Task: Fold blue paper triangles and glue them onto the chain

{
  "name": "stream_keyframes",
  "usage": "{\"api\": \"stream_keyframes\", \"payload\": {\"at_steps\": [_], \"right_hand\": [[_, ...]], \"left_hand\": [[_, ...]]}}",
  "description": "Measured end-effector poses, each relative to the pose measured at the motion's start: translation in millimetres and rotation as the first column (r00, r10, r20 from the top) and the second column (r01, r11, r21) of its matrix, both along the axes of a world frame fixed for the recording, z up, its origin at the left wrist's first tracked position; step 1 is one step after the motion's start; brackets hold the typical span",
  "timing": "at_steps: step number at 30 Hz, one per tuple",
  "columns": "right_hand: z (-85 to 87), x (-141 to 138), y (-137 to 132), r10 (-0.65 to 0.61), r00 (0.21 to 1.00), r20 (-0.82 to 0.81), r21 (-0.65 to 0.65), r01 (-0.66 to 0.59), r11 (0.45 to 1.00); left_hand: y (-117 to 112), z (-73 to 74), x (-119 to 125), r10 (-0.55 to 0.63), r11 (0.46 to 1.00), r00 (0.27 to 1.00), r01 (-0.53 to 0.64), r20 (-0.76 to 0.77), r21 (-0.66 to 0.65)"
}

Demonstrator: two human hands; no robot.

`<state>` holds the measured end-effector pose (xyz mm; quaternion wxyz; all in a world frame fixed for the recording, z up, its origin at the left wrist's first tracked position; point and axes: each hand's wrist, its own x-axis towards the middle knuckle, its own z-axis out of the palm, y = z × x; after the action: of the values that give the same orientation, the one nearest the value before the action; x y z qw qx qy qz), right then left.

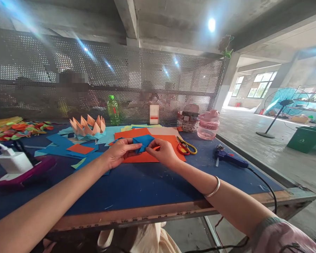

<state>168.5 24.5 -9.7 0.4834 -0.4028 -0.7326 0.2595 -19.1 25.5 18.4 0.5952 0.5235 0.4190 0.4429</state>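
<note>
Between my two hands is a folded piece of blue paper point(144, 140), raised over orange paper sheets point(168, 140). My left hand point(123, 151) pinches its left side, thumb on top. On its right edge the thumb and fingers of my right hand point(162, 151) are closed; some fingertips are hidden behind the paper. Left of my hands lie loose blue sheets point(59, 142) with a small orange piece point(80, 149) on them. Behind these stands a crown-shaped ring of folded peach paper points point(88, 126) on a light blue base.
Red-and-yellow scissors point(186, 146) lie right of the orange sheets. Beyond are a corded blue glue gun point(230, 157), a pink clear jar point(208, 126) and a round basket point(188, 121). A green bottle point(113, 110) stands by the perforated screen; a white charger point(14, 163) sits at left.
</note>
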Motion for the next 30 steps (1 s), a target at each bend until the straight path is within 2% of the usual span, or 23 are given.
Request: {"api": "stream_keyframes", "payload": {"at_steps": [6, 19, 30], "right_hand": [[0.3, -0.6, -2.3, -0.002, 1.000, -0.028, -0.005, 0.002, 1.000], [2.2, -2.8, -5.2, 0.006, 0.995, -0.103, -0.005, -0.006, 1.000], [-8.5, -4.4, 7.0, 0.025, 0.973, -0.229, -0.060, -0.039, 0.997]], "left_hand": [[-1.1, -1.5, 1.6, -0.028, 0.999, 0.999, 0.029, -0.018, 0.042], [0.0, -5.8, 3.2, 0.050, 0.994, 0.999, -0.050, 0.006, 0.094], [1.1, -6.6, 3.6, 0.068, 0.995, 0.997, -0.070, 0.029, 0.068]]}}
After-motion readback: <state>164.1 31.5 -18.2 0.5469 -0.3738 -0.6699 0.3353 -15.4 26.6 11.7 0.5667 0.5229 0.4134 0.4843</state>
